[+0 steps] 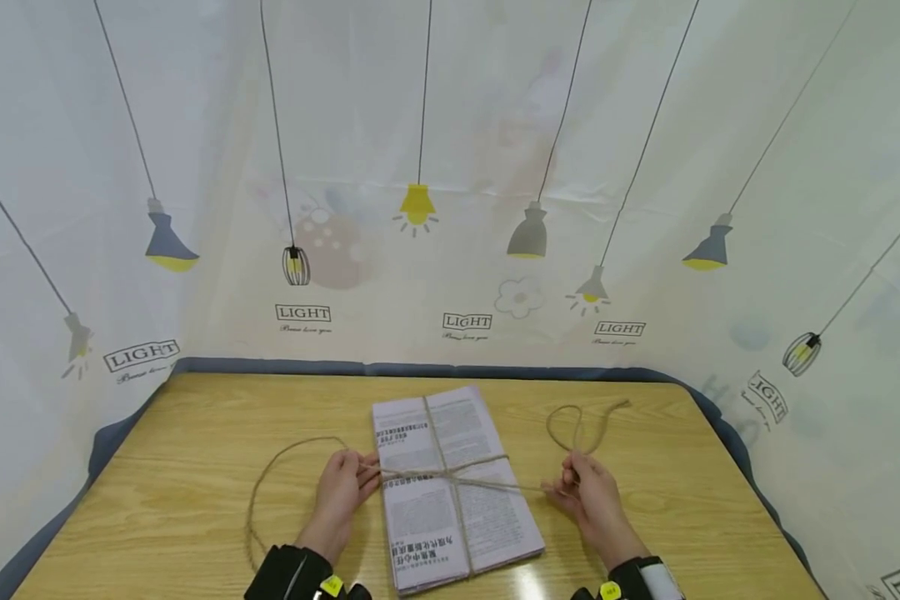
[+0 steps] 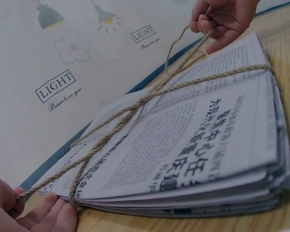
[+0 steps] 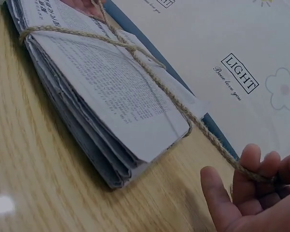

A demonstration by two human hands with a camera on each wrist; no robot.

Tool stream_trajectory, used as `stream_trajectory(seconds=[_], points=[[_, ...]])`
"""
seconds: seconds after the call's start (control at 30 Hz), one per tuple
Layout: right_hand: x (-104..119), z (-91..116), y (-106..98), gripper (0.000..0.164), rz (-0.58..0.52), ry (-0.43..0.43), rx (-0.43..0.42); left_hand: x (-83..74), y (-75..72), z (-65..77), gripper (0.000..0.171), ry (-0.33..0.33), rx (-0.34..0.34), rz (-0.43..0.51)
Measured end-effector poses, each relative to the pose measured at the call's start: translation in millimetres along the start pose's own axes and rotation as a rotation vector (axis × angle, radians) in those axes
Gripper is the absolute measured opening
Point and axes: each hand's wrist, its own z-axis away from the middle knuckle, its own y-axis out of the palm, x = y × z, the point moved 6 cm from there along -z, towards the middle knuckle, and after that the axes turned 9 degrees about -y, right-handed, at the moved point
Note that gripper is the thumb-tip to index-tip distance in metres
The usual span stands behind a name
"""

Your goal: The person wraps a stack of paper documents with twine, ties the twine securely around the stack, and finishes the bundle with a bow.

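Note:
A stack of folded newspapers lies on the table, bound crosswise by brown twine that crosses over its top. At the stack's left edge my left hand pinches one twine end, its lower fingers close against the papers. To the right of the stack my right hand grips the other end, apart from the papers. Between the hands the twine runs taut through the crossing, as the right wrist view shows. Loose tails curve over the table beyond each hand.
The wooden table has a dark blue edge along its back and sides. Behind it hangs a pale curtain printed with lamps. A black band is on the left wrist, another on the right.

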Motion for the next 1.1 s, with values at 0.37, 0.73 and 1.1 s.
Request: stream_trajectory(seconds=[0.37,0.73,1.1], points=[[-26,26,1,0.024,0.113,0.081,0.115,-3.7,20.9,-23.1,0.029,0.039,0.076,-0.058],[-25,40,13,0.024,0.22,-0.017,0.112,-13.0,19.9,-20.4,0.035,0.126,0.044,-0.143],[11,6,25,0.042,0.278,-0.195,-0.035,-29.8,21.6,4.2,0.032,0.239,0.088,-0.181]])
